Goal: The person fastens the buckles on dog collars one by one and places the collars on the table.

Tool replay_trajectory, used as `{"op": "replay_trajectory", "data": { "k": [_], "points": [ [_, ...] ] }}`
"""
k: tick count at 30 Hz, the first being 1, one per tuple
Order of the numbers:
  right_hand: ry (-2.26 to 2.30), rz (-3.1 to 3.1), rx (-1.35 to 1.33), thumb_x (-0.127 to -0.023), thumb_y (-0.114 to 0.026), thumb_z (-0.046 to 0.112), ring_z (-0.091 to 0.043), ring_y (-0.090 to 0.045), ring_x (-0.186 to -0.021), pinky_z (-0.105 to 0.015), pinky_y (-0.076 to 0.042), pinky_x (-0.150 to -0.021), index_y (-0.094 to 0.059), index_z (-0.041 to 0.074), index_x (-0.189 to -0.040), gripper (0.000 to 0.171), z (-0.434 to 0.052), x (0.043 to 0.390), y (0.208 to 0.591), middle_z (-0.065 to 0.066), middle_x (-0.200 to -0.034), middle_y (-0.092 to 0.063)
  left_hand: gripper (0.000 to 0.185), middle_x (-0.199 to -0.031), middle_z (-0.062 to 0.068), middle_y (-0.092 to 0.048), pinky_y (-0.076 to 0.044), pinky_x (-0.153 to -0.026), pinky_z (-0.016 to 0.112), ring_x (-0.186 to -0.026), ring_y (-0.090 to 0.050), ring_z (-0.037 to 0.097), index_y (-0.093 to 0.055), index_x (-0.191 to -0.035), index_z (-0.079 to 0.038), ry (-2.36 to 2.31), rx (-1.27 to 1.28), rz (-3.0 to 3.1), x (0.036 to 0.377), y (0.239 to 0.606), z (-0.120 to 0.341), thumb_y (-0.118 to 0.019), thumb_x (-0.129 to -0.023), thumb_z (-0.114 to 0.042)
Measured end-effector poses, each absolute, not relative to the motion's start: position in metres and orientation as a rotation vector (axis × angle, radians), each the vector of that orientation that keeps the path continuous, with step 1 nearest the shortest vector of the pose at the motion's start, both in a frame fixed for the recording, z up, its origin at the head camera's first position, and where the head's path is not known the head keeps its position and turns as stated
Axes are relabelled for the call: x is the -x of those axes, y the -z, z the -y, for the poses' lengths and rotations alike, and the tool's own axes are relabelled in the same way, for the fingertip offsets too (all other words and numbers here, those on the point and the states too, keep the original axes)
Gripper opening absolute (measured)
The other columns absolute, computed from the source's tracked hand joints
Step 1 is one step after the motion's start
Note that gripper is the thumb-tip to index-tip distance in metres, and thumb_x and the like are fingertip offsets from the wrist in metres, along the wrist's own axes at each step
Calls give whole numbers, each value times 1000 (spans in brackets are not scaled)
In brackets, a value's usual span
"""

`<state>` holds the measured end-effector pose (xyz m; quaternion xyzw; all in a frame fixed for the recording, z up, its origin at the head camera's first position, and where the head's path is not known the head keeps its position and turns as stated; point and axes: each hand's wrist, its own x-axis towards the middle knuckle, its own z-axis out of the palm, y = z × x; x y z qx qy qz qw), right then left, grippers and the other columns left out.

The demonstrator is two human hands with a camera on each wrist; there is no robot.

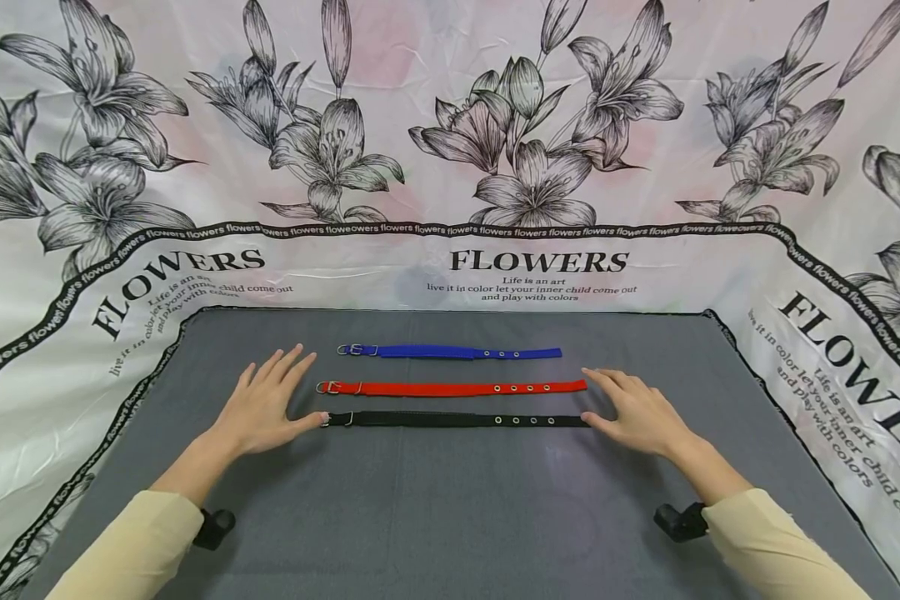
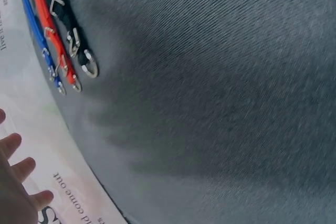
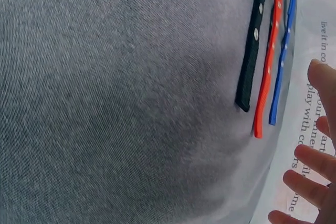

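Note:
Three pet collars lie side by side across the cloth: a blue collar [image 1: 427, 352] farthest away, a red collar [image 1: 427, 389] in the middle and a black collar [image 1: 420, 419] nearest. Their metal buckles and rings point left; the ends with eyelets point right. My left hand [image 1: 268, 406] has its fingers spread beside the buckle ends, its thumb overlapping the black collar's ring in the head view. Opposite it, my right hand [image 1: 636, 410] is spread at the eyelet ends, thumb right by the black tip and index finger by the red one. Both wrist views show the hands apart from the collars.
Grey cloth [image 1: 450, 517] covers the table under the collars. A white sheet [image 1: 360, 283] printed with flowers and lettering surrounds it at the back and sides. Dark wrist cameras stick out under both sleeves [image 1: 131, 542].

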<state>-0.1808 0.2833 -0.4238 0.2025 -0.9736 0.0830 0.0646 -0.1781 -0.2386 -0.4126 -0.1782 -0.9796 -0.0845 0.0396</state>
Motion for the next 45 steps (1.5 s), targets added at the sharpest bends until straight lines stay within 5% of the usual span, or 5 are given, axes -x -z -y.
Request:
{"op": "replay_trajectory", "data": {
  "k": [18, 25, 45],
  "points": [
    [-374, 2953, -700, -75, -76, 28, -25, -55, -90, -44, -50, -72, -59, 10, -116, 48, -271, 179, 442, -8, -102, -58, 77, -125, 13, -50, -37, -91, 55, -113, -47, 34, -50, -129, -9, 420, 557, 3011, 177, 441, 222, -73, -70, -53],
    [-442, 2962, -703, -74, -76, 24, -17, -51, -82, -35, -46, -68, -62, 12, -108, 39, -267, 178, 448, -3, -93, -56, 66, -117, 11, -53, -40, -86, 51, -106, -49, 31, -56, -120, -11, 453, 555, 3037, 178, 449, 220, -73, -71, -51],
    [-433, 2957, -660, -75, -75, 18, -18, -49, -80, -35, -42, -64, -61, 15, -91, 21, -259, 178, 464, 0, -86, -54, 32, -95, 1, -54, -40, -81, 43, -92, -49, 22, -60, -95, -16, 519, 587, 3107, 185, 457, 217, -77, -73, -32]
  ]
}}
